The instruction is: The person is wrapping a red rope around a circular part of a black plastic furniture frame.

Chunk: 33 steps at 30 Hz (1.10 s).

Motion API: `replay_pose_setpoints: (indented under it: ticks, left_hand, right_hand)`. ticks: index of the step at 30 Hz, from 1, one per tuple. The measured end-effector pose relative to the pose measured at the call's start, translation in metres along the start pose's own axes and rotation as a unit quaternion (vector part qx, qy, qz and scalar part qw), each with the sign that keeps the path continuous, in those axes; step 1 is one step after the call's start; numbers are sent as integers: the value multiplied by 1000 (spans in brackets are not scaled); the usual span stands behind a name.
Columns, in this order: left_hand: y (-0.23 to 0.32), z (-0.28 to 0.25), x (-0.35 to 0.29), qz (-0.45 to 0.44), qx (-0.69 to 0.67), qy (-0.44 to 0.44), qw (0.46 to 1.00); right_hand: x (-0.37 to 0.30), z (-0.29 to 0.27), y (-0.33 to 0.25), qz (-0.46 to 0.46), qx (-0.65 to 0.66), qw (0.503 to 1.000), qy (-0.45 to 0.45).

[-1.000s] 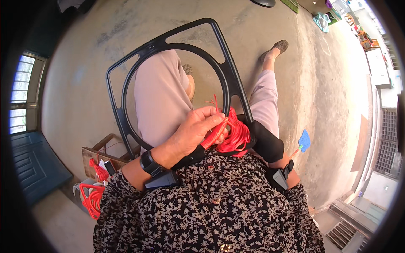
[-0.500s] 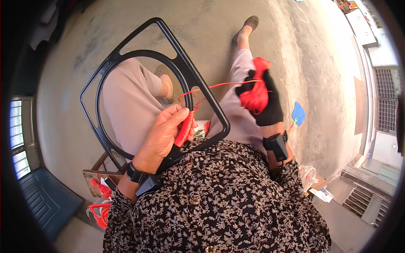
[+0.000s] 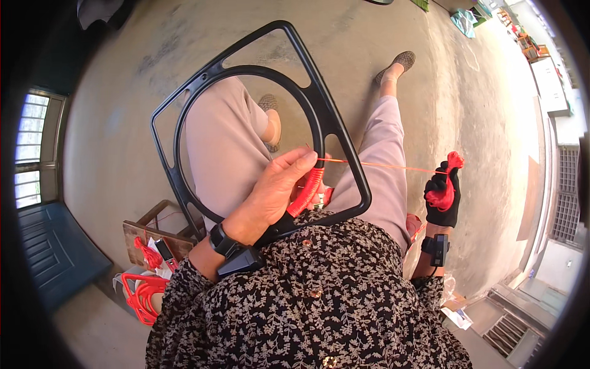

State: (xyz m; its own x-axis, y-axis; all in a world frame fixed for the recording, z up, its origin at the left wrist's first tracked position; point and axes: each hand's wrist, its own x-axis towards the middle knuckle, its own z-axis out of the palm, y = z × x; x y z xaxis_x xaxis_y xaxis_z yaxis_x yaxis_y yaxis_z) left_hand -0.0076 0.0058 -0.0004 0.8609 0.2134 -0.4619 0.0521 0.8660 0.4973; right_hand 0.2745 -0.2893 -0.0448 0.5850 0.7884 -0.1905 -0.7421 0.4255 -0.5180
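A black frame with a round ring inside an angular outer rim stands tilted over my lap. Red cord is wound in tight coils around a stretch of the ring nearest me. My bare left hand is closed on the ring at the upper end of these coils, thumb pressing on top; some of its fingers are hidden behind. Far out to the right, my right hand in a black glove grips a bundle of red cord. A taut strand of cord runs between the ring and that bundle.
At my left stands a low wooden stool with red cord and a small dark device on it. Thick red loops hang beside it. A blue panelled piece is at far left. Papers lie at lower right.
My right hand has swung outward to the right with the cord bundle, and the slack strand is now pulled straight. The left hand still holds the ring.
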Motion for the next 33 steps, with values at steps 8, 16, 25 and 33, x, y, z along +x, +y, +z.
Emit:
replay_pose_setpoints:
  ticks: [8, 16, 25, 33]
  left_hand:
    - [-8, -4, 1, 12, 53, -19, 998]
    - [-12, -6, -6, -15, 129, -55, 990]
    - [-6, -1, -9, -21, 137, -8, 990]
    - [18, -25, -3, 39, 154, 65, 985]
  right_hand:
    - [23, 91, 58, -38, -252, 949, 188]
    - [48, 156, 122, 295, -271, 915, -41]
    - [43, 173, 102, 309, -334, 890, -23]
    - [65, 152, 91, 161, -293, 940, -71]
